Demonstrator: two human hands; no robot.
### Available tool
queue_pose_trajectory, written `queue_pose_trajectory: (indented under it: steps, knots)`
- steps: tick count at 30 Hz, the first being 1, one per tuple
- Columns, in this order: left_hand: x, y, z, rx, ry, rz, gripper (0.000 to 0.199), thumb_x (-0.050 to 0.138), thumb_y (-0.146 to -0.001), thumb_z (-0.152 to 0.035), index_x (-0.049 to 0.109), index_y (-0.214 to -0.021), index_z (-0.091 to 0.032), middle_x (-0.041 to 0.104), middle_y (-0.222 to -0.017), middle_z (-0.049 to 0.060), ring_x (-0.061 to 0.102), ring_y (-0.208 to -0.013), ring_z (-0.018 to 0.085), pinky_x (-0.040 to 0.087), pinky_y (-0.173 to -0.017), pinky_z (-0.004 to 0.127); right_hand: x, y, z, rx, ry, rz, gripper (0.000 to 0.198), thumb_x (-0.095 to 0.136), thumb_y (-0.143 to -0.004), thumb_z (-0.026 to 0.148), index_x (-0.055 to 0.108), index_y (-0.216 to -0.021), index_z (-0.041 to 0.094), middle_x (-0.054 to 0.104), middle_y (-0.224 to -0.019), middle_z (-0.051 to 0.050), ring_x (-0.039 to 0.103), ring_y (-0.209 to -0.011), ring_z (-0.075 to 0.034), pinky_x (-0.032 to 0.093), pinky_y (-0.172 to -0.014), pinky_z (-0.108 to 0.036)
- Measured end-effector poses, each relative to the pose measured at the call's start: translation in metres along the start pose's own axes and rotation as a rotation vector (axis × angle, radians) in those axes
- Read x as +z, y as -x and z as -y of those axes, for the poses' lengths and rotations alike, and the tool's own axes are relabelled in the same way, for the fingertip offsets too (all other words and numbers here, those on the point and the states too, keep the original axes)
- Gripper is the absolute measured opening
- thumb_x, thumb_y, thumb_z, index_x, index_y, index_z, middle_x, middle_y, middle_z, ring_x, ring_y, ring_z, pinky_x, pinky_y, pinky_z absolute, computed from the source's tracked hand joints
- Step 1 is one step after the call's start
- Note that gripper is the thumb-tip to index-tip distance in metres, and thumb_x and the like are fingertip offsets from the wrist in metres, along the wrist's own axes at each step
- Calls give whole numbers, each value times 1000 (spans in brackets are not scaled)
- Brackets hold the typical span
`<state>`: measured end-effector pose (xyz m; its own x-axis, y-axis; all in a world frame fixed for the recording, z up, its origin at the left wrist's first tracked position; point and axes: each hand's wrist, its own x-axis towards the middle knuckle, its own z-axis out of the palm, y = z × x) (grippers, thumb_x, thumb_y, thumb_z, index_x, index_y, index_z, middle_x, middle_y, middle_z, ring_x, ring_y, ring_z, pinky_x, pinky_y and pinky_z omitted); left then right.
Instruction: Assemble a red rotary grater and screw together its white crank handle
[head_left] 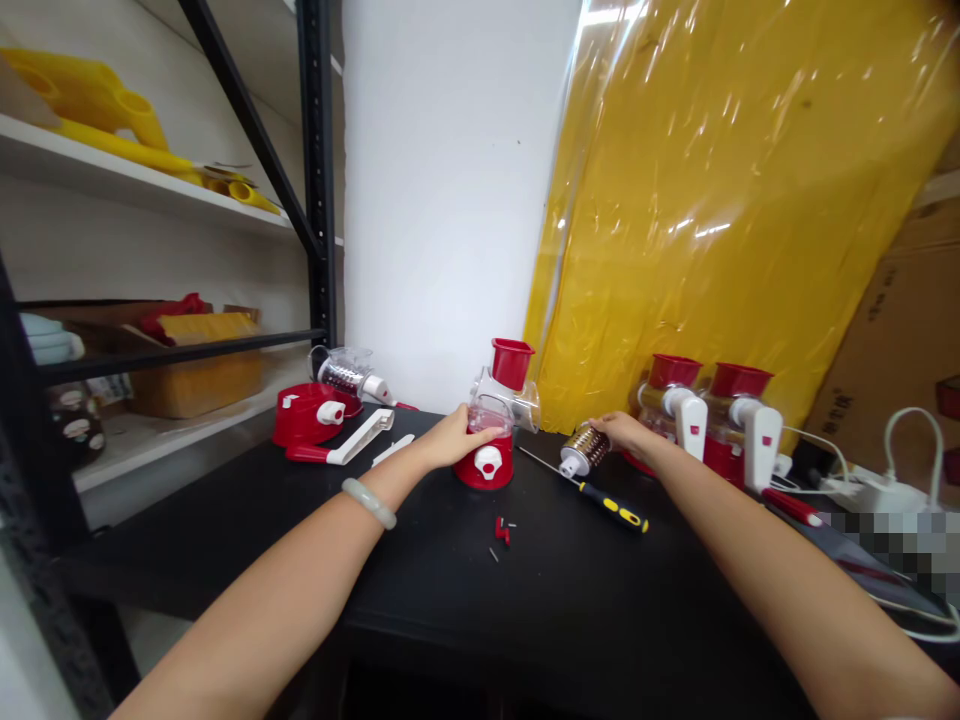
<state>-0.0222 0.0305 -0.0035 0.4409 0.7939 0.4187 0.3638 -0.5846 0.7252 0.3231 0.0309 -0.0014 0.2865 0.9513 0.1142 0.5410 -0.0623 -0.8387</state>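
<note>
Left grip [453,440] clasping red grater [504,412], right grip [624,431] grasping metal drum [586,449]; likely drum-fitting step, next needs drum aligned with clear housing [527,405]

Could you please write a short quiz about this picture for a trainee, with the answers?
1. What does the right hand hold?
2. True or false: the left hand grips the screwdriver.
3. The bracelet is worn on: A) the left arm; B) the right arm; C) neither.

Key:
1. A perforated metal grater drum.
2. False; it holds the middle rotary grater. The screwdriver lies on the black table.
3. A.
</note>
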Motion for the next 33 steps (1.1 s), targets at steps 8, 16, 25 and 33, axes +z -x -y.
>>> queue_pose_trajectory:
  steps: [8,16,25,33]
  knots:
    - [2,-2,7,22,-38,-16,69,65,-74,-59,50,-125,-16,62,-123,14,59,-112,30,45,-99,45,-4,21,66,21,-455,-72,23,61,-86,23,54,-65,16,55,-49,3,50,-42,-9,42,-45,-20]
    - [3,-1,10,54,-90,-34,68,60,-77,-61,49,-126,-15,61,-124,15,58,-113,30,43,-101,45,21,49,90,138,-746,-36,20,54,-92,21,54,-72,15,60,-49,1,57,-43,-11,54,-54,-27]
    - [4,2,3,58,-78,-36,67,60,-78,-61,49,-127,-15,59,-126,15,57,-116,30,42,-103,46,43,65,92,148,-871,35,15,60,-88,22,57,-77,12,66,-54,-4,65,-49,-14,59,-56,-27]
    - [5,1,4,83,-48,-25,69,61,-78,-59,47,-129,-15,59,-127,15,57,-115,30,42,-102,46,76,68,109,73,-956,46,25,48,-95,21,55,-73,13,67,-56,-5,67,-55,-13,58,-59,-22]
